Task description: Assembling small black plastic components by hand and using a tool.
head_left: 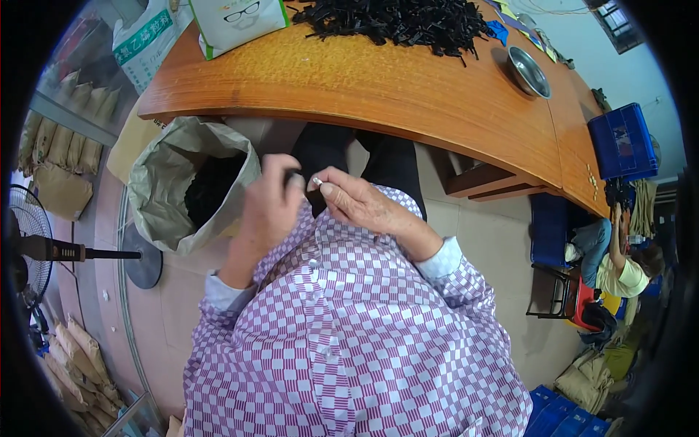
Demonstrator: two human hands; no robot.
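Observation:
My left hand (273,207) is smeared by motion, with fingers bent in front of my lap. A small black piece (292,175) shows between its thumb and forefinger. Close beside it, my right hand (357,202) pinches a small silvery piece (317,180) between thumb and forefinger. Whether the dark patch just below these fingertips is another piece or my trousers, I cannot tell. A large open paper sack (156,197) stands to the left of my left hand, with a heap of black pieces (211,191) inside.
On the wooden table (328,80) ahead lie a pile of black strips (393,20), a metal bowl (528,71) and a white-green bag (240,25). A fan (69,250) stands at left. Another person (622,273) sits at far right, near a blue crate (622,142).

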